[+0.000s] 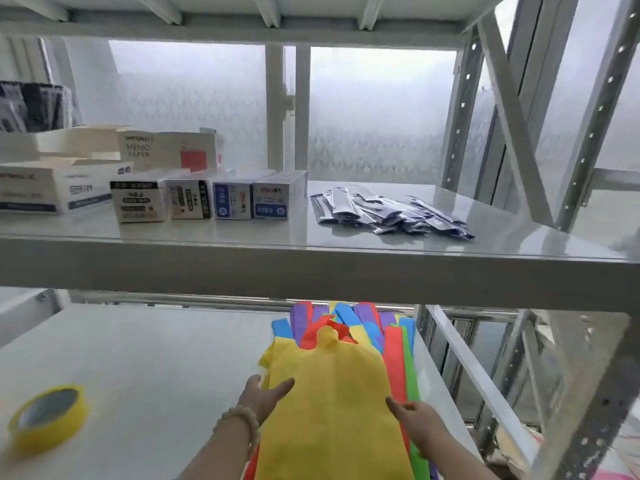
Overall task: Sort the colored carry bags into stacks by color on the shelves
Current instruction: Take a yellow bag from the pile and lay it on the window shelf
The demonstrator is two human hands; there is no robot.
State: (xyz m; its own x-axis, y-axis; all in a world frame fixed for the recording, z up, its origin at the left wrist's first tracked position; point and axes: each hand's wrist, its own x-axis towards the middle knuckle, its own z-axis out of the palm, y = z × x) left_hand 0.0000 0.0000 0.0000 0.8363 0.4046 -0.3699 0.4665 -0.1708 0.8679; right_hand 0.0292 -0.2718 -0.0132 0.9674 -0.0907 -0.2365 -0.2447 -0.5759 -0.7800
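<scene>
Head view: we look into a metal rack, two shelves in sight.
Bags: a mixed pile of carry bags (349, 327) lies on the lower shelf (145, 368), right of middle; red, blue, purple and green handles fan out at the far end, and a yellow bag (329, 403) lies on top.
Left hand (265, 396): flat on the yellow bag's left edge, fingers straight and relaxed — pressing, not gripping. A bead bracelet (242, 420) sits on the wrist.
Right hand (415, 420): laid on the bag's right edge, fingers extended; we cannot tell whether the thumb pinches the fabric from beneath.
Step in hand: as we judge it, lifting off the yellow bag to begin a yellow stack.
Doing it well: we take both side edges together, peel only the top layer — the thin fabric may drag the red one along — and lay it flat on the bare shelf to the left.
Nearby: a yellow tape roll (48, 415) at the near left.
Upper shelf (311, 265): stationery boxes (207, 199) and loose packets (388, 211), untouched.
</scene>
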